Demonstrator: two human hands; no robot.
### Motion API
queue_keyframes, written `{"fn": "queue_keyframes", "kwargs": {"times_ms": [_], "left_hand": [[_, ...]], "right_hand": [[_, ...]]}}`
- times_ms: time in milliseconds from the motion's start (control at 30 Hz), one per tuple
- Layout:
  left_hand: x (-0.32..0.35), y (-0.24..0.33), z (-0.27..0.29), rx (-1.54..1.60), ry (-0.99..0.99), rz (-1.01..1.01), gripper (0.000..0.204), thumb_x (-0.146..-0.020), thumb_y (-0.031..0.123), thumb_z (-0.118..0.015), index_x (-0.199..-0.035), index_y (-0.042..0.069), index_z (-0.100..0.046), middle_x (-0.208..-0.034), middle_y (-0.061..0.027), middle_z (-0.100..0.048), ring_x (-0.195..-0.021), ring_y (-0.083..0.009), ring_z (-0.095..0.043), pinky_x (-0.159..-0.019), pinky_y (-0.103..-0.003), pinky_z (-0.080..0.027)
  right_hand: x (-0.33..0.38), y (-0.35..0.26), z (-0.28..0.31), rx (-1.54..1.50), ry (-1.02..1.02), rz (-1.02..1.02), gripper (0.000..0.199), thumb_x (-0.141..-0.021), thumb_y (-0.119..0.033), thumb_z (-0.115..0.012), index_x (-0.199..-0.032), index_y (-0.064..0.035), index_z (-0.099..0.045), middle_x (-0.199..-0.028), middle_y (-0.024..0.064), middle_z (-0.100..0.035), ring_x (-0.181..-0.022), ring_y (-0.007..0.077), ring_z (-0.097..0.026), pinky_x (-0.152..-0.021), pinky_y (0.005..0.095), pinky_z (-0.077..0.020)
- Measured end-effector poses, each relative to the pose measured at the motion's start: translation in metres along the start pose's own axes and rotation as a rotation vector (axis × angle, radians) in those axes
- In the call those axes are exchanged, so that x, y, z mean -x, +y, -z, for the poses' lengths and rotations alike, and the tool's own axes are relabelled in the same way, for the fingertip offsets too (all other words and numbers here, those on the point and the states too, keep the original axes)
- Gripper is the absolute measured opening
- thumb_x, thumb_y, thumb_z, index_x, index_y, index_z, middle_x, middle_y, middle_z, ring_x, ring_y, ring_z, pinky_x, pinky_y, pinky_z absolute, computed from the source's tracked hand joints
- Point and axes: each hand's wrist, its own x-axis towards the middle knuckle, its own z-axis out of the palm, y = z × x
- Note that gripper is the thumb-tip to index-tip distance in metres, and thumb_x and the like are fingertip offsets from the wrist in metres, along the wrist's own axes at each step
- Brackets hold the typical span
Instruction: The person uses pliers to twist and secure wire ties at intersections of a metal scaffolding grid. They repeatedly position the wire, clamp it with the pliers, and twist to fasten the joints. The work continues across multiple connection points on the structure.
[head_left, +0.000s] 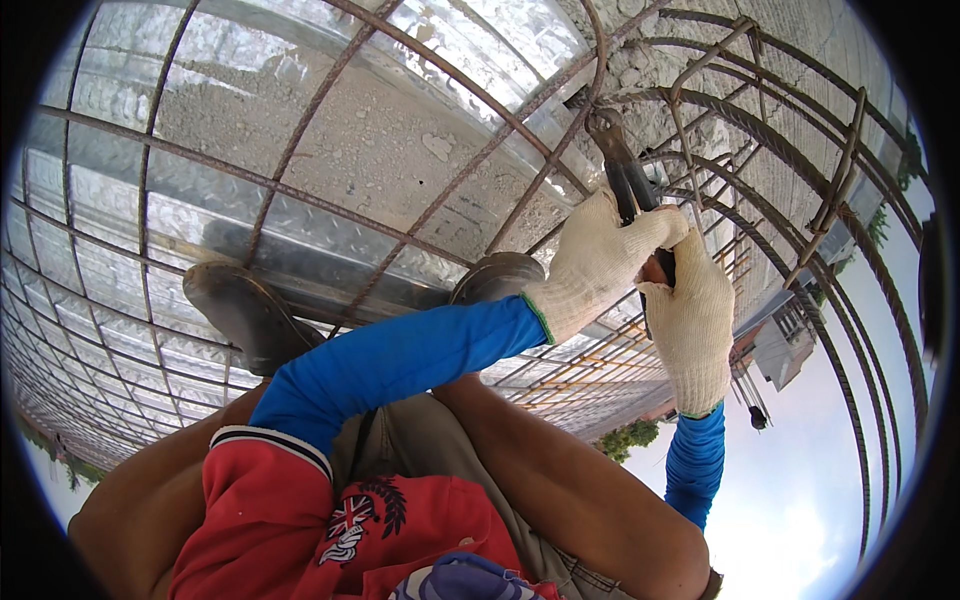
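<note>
Both my hands wear cream knitted gloves and are closed around a pair of pincers (622, 172) with dark handles. My left hand (598, 250) wraps the handles nearer the jaws. Beside and just below it, my right hand (695, 305) grips the handles, its thumb side close to the left hand's fingers. The jaws sit at a rusty bar of the steel mesh (512, 122), where it meets other bars at the concrete edge. Whether the jaws grip a tie wire there is too small to tell.
Thick ribbed rebars (760, 130) with stirrups curve along the right. Shiny corrugated metal decking (330, 265), partly dusted with grey grit, lies under the mesh. My dark boots (245, 315) stand among the bars. Rough concrete (640, 70) lies beyond the jaws.
</note>
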Motion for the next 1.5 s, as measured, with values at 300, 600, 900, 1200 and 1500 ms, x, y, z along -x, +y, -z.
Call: {"fn": "queue_keyframes", "kwargs": {"times_ms": [300,600,900,1200,1500], "left_hand": [[0.015,0.024,-0.004,-0.300,0.080,0.032,0.039,-0.091,0.040,-0.081,-0.096,0.001,-0.075,-0.075,-0.0041,-0.070,-0.063,-0.0079,-0.062,-0.051,-0.027,-0.044],[0.003,-0.014,0.016,-0.421,0.253,-0.198,0.050,-0.092,0.050,-0.073,-0.107,0.002,-0.070,-0.079,-0.0099,-0.070,-0.072,-0.0190,-0.068,-0.064,-0.040,-0.052],[0.007,-0.014,0.016,-0.611,0.302,-0.346,0.037,-0.101,0.011,-0.062,-0.136,0.000,-0.059,-0.086,-0.0051,-0.070,-0.072,-0.0111,-0.064,-0.066,-0.030,-0.054],[-0.013,0.006,0.021,-0.835,0.274,-0.207,0.015,-0.096,0.014,-0.066,-0.102,0.000,-0.065,-0.075,-0.0077,-0.066,-0.064,-0.0173,-0.065,-0.057,-0.036,-0.051],[0.009,-0.024,0.005,-0.535,0.133,-0.129,0.010,-0.097,0.013,-0.066,-0.092,0.005,-0.069,-0.072,-0.0006,-0.060,-0.061,-0.0069,-0.055,-0.052,-0.025,-0.040]], "right_hand": [[0.020,-0.001,-0.006,0.026,-0.119,-0.100,0.051,-0.090,-0.021,-0.083,-0.131,-0.0037,-0.058,-0.086,0.0173,-0.076,-0.074,0.0323,-0.078,-0.061,0.0395,-0.0592],[0.016,0.026,-0.013,-0.215,-0.208,-0.075,0.043,-0.084,-0.014,-0.079,-0.119,-0.0005,-0.057,-0.074,0.0120,-0.067,-0.057,0.0224,-0.069,-0.053,0.0364,-0.0564],[-0.001,0.017,0.009,-0.548,-0.420,-0.362,0.063,-0.081,-0.004,-0.083,-0.136,0.0042,-0.054,-0.078,0.0037,-0.068,-0.052,0.0078,-0.063,-0.045,0.0261,-0.0490],[0.014,0.051,-0.017,-0.143,-0.017,0.049,0.054,-0.080,-0.014,-0.084,-0.125,-0.0001,-0.058,-0.099,0.0209,-0.069,-0.084,0.0308,-0.075,-0.069,0.0409,-0.0602],[0.014,0.045,-0.018,0.413,0.075,0.098,0.038,-0.092,-0.020,-0.078,-0.119,-0.0007,-0.059,-0.087,0.0172,-0.070,-0.067,0.0341,-0.073,-0.053,0.0433,-0.0591]]}}
